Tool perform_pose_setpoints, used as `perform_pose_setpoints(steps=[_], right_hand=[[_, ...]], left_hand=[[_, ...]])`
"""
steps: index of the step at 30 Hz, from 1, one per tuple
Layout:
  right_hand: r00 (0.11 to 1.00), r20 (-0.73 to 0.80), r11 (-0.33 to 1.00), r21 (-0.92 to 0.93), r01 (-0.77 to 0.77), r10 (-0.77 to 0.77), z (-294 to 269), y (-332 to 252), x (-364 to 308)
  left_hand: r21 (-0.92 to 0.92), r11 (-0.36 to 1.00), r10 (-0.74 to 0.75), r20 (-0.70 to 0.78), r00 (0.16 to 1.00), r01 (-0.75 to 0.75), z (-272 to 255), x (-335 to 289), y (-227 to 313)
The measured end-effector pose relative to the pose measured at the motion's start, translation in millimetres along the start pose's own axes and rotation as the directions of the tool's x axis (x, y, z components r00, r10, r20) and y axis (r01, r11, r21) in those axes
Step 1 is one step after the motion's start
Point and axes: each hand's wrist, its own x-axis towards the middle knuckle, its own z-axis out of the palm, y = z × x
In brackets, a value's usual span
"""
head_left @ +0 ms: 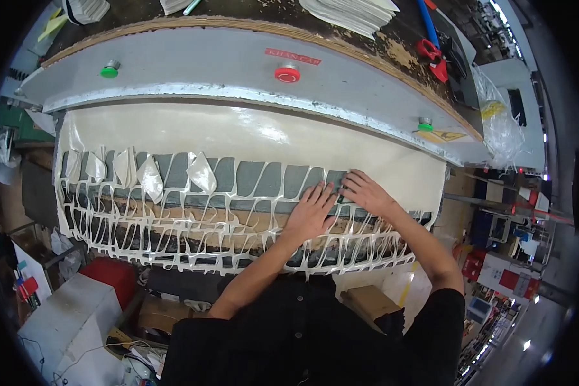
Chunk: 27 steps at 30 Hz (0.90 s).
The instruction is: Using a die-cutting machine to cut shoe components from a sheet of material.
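Observation:
A cream sheet (392, 145) lies across the machine bed, its near part cut into a web of thin strips (228, 225) with long slanted openings. Grey surface (257, 179) shows through the openings. My left hand (312, 209) rests palm down on the web, fingers stretched out, holding nothing. Beside it, my right hand (365, 193) bends its fingers at the uncut sheet's edge, around a small dark thing (341, 195) that I cannot make out. Several cut cream pieces (202, 172) lie along the web's left side.
A grey machine beam (193, 61) spans the far side, with a red button (287, 74) and green buttons (110, 69). Stacked cream pieces (354, 14) and red-handled scissors (433, 58) lie on top. A cardboard box (374, 305) stands below, near me.

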Motion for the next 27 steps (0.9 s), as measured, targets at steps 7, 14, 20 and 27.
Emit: perform_pose_setpoints(steps=[7, 14, 20, 27], right_hand=[[0.997, 0.068, 0.999, 0.027, 0.037, -0.038, 0, 7, 5], [0.941, -0.290, 0.970, 0.217, -0.113, 0.174, -71, 23, -89], [0.704, -0.252, 0.717, 0.480, -0.506, 0.665, -189, -8, -169], [0.345, 0.177, -0.225, 0.969, 0.105, 0.922, -9, -103, -157]], left_hand=[[0.039, 0.999, -0.017, -0.013, 1.000, 0.018, -5, 5, 0], [0.025, 0.999, -0.047, -0.043, 0.998, 0.048, -4, 10, 4], [0.077, 0.996, -0.032, -0.107, 0.994, 0.040, -20, 11, 19], [-0.346, 0.934, -0.195, -0.288, 0.937, 0.088, -41, 44, 138]])
